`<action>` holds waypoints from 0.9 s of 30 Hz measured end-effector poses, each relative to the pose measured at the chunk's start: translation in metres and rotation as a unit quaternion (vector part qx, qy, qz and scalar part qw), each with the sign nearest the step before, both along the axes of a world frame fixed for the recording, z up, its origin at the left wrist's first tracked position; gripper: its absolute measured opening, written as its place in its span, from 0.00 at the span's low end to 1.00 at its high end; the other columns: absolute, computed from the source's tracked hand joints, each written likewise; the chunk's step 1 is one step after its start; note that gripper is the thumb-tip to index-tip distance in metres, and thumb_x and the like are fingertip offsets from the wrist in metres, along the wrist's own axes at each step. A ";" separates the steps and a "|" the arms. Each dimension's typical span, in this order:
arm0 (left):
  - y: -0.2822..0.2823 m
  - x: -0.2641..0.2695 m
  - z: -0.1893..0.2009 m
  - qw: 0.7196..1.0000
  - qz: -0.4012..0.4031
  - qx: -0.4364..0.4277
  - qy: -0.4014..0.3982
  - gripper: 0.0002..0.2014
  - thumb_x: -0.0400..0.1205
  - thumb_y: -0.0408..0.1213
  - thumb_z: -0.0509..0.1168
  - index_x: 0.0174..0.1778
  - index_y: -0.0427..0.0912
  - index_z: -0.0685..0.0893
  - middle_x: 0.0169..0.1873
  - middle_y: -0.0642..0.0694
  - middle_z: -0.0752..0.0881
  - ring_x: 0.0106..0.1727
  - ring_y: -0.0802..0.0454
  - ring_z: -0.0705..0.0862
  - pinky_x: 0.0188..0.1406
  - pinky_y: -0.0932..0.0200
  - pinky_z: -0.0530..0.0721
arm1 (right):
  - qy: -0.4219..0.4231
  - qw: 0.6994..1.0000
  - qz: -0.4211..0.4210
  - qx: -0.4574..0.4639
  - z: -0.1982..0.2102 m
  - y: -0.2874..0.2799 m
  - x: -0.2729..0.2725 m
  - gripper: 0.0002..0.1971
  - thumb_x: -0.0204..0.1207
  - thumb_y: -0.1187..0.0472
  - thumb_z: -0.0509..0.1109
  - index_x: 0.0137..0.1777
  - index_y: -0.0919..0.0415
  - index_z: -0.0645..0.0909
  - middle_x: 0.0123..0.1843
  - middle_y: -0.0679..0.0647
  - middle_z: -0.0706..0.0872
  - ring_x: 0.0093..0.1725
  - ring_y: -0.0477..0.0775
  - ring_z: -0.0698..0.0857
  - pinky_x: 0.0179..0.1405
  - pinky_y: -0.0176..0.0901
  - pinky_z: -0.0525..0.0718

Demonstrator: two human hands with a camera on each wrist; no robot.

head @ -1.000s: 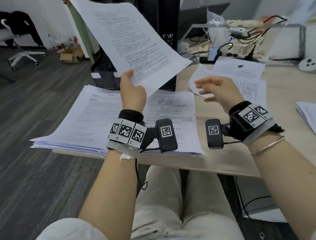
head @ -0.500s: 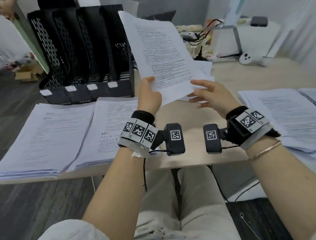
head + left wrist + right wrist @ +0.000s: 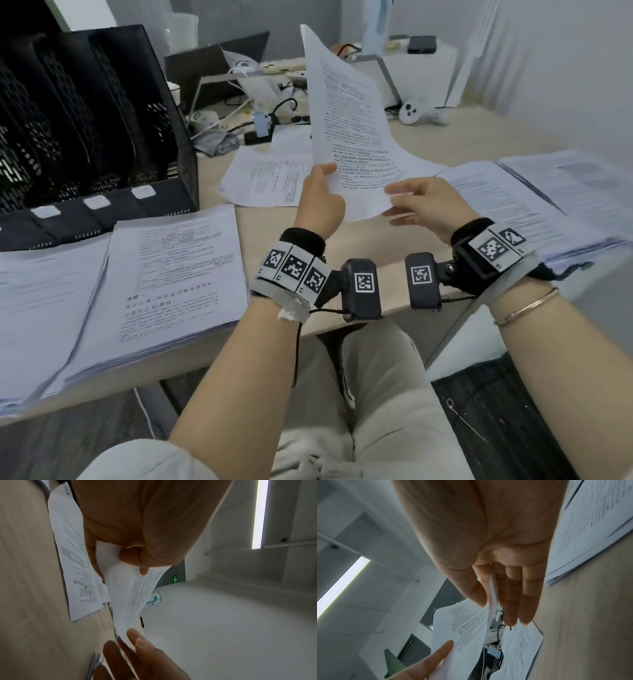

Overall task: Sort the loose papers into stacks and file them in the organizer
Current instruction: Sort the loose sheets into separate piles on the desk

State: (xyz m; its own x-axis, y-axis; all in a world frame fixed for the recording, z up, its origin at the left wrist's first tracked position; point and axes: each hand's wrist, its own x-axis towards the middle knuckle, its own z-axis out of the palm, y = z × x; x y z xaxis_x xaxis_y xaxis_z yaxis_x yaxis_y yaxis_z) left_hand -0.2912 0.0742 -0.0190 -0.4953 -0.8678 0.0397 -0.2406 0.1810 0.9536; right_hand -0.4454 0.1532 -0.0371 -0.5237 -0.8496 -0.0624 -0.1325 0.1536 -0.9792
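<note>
Beige counter [image 3: 270,236] carries paper stacks [image 3: 178,274] at 9 o'clock, black organizer [image 3: 85,120] at 10; printed sheet [image 3: 349,137] held upright at 12. Left hand [image 3: 320,202] pinches its lower edge; right hand [image 3: 428,205] pinches the bottom corner, thumb on top.

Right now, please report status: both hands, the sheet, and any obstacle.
Left hand pinches sheet at bottom edge. Right hand pinches its other corner. Sheet raised above desk, unfiled. No obstacle seen before organizer.

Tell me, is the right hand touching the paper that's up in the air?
Touching. The right wrist view shows the right hand pinching the paper between thumb and fingers.
</note>
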 end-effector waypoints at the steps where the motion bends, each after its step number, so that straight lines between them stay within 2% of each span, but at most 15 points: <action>1: 0.003 -0.004 0.000 1.000 -0.008 -0.002 -0.004 0.31 0.77 0.17 0.48 0.76 0.42 0.67 0.73 0.43 0.70 0.71 0.48 0.71 0.63 0.63 0.74 | -0.002 1.000 -0.010 -0.002 0.000 0.004 -0.003 0.11 0.79 0.73 0.64 0.60 0.68 0.80 0.54 0.64 0.85 0.40 0.52 0.89 0.41 0.42 0.90; 4: 0.010 -0.015 -0.001 1.000 -0.030 -0.001 -0.009 0.30 0.78 0.17 0.48 0.76 0.42 0.66 0.73 0.42 0.70 0.71 0.48 0.72 0.65 0.62 0.74 | -0.008 0.999 -0.039 -0.014 0.000 0.016 -0.012 0.11 0.79 0.76 0.63 0.59 0.68 0.80 0.60 0.65 0.82 0.38 0.54 0.88 0.39 0.40 0.90; 7: 0.013 -0.027 -0.004 0.999 -0.044 0.003 -0.015 0.29 0.79 0.18 0.48 0.76 0.41 0.67 0.73 0.42 0.70 0.71 0.47 0.72 0.66 0.60 0.74 | 0.001 0.997 -0.069 -0.030 0.003 0.027 -0.021 0.14 0.78 0.78 0.61 0.61 0.69 0.80 0.64 0.62 0.80 0.37 0.53 0.87 0.39 0.38 0.90; 12: 0.011 -0.050 -0.008 0.997 -0.061 -0.002 -0.039 0.27 0.79 0.21 0.50 0.75 0.40 0.67 0.73 0.40 0.70 0.70 0.42 0.73 0.68 0.49 0.76 | 0.022 0.990 -0.116 -0.078 0.014 0.043 -0.037 0.17 0.76 0.79 0.60 0.59 0.65 0.83 0.65 0.59 0.81 0.41 0.52 0.88 0.41 0.42 0.90; 15: 0.010 -0.067 -0.009 0.998 -0.063 -0.001 -0.027 0.24 0.80 0.23 0.51 0.73 0.39 0.69 0.70 0.40 0.71 0.63 0.43 0.77 0.60 0.48 0.82 | 0.029 0.986 -0.132 -0.096 0.019 0.055 -0.048 0.18 0.76 0.79 0.59 0.56 0.62 0.83 0.63 0.59 0.83 0.40 0.53 0.89 0.39 0.40 0.90; 17: 0.010 -0.077 -0.010 0.998 -0.068 0.004 -0.010 0.22 0.81 0.25 0.52 0.72 0.38 0.70 0.68 0.41 0.72 0.57 0.48 0.77 0.49 0.54 0.85 | 0.032 0.984 -0.143 -0.101 0.019 0.062 -0.056 0.18 0.76 0.80 0.59 0.55 0.61 0.84 0.61 0.59 0.83 0.35 0.50 0.90 0.37 0.39 0.89; 18: 0.010 -0.082 -0.010 0.998 -0.069 0.010 -0.001 0.21 0.82 0.25 0.53 0.72 0.38 0.71 0.68 0.42 0.73 0.56 0.49 0.77 0.48 0.55 0.85 | 0.033 0.983 -0.149 -0.101 0.019 0.066 -0.060 0.18 0.76 0.80 0.58 0.55 0.61 0.84 0.60 0.59 0.84 0.33 0.48 0.89 0.36 0.38 0.89; 20: 0.013 -0.091 -0.010 0.997 -0.070 0.022 0.017 0.20 0.83 0.26 0.55 0.72 0.38 0.72 0.68 0.43 0.74 0.57 0.51 0.77 0.51 0.55 0.85 | 0.033 0.981 -0.165 -0.098 0.017 0.074 -0.069 0.19 0.75 0.80 0.58 0.54 0.60 0.84 0.60 0.59 0.84 0.31 0.46 0.88 0.33 0.36 0.88; 23: 0.022 -0.106 -0.012 0.997 -0.081 -0.019 0.009 0.20 0.81 0.25 0.59 0.70 0.39 0.75 0.68 0.44 0.74 0.61 0.49 0.78 0.62 0.50 0.82 | 0.030 0.973 -0.207 -0.097 0.014 0.086 -0.080 0.19 0.74 0.78 0.59 0.53 0.58 0.86 0.62 0.61 0.83 0.34 0.49 0.85 0.32 0.35 0.86; 27: 0.041 -0.121 -0.017 0.990 -0.121 -0.076 -0.002 0.22 0.79 0.24 0.61 0.70 0.41 0.75 0.69 0.44 0.73 0.67 0.41 0.77 0.69 0.44 0.77 | 0.028 0.960 -0.260 -0.105 0.011 0.098 -0.090 0.21 0.72 0.77 0.60 0.53 0.53 0.85 0.64 0.59 0.81 0.45 0.52 0.83 0.31 0.33 0.84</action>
State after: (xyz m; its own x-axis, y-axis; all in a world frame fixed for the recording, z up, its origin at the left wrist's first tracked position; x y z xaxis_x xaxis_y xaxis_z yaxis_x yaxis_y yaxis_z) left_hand -0.4126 0.1153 -0.0364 -0.6887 -0.7078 0.1575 -0.1764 0.3742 0.9104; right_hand -0.5349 0.2511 -0.0259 -0.8773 -0.4642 0.1218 -0.1443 0.0132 -0.9894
